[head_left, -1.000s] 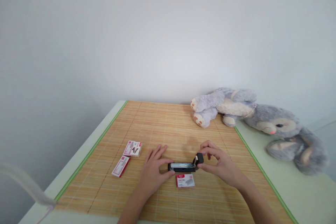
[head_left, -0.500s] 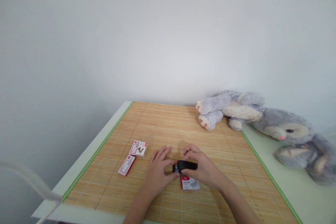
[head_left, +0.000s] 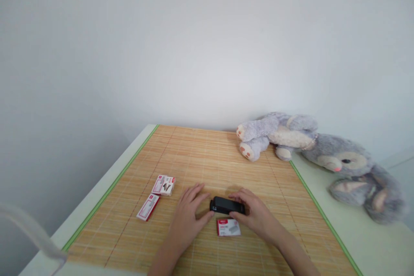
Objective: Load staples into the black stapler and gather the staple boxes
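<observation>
The stapler (head_left: 224, 204), already shut, is gripped by the right hand (head_left: 257, 216) and steadied by the open left hand (head_left: 186, 215), a staple box (head_left: 228, 227) lying just beside.

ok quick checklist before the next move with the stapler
1. Stapler closed and lying flat on the mat: ok
2. Left hand braced at its left end, thumb touching: ok
3. Right hand gripping its right end: ok
4. Staples inside: cannot tell
5. Box just in front of the stapler, within reach: ok
6. Plush far right, away from both hands: ok
</observation>
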Demonstrator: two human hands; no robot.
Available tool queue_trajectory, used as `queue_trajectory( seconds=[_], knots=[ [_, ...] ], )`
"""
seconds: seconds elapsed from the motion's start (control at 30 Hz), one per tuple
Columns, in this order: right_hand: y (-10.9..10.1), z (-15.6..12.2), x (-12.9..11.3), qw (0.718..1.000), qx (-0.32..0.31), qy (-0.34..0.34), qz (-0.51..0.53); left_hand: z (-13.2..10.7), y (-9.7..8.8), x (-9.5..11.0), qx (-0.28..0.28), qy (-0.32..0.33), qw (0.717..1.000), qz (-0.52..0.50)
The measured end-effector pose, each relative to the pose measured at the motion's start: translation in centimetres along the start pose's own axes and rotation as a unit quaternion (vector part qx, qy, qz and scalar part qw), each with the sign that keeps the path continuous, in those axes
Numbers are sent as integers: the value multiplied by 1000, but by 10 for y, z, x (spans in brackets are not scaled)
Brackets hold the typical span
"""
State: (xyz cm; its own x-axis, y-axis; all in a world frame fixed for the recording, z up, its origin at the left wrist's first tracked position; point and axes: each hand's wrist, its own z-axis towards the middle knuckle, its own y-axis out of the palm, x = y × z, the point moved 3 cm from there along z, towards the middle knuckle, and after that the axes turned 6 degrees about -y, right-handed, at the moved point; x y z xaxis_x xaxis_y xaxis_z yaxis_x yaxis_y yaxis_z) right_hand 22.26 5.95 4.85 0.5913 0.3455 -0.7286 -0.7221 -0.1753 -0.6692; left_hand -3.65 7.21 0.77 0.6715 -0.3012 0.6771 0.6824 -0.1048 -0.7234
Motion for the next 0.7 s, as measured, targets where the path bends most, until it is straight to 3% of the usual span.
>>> queue_trajectory(
  seconds=[0.1, 0.2, 0.4, 0.57, 0.7],
  knots=[
    [3, -16, 19, 998, 51, 27, -14, -8, -3, 11, -3, 11, 1000, -13],
    [10, -28, 29, 991, 118, 60, -31, -14, -2, 29, -39, 38, 998, -20],
    [26, -37, 25, 973, 202, 101, -39, -16, 9, 59, -116, 61, 991, -2],
    [32, -41, 21, 964, 223, 139, -43, -14, 17, 53, -121, 58, 991, 26],
    [35, -47, 17, 961, 214, 165, -51, -12, 19, 39, -72, 10, 997, 40]
  ],
)
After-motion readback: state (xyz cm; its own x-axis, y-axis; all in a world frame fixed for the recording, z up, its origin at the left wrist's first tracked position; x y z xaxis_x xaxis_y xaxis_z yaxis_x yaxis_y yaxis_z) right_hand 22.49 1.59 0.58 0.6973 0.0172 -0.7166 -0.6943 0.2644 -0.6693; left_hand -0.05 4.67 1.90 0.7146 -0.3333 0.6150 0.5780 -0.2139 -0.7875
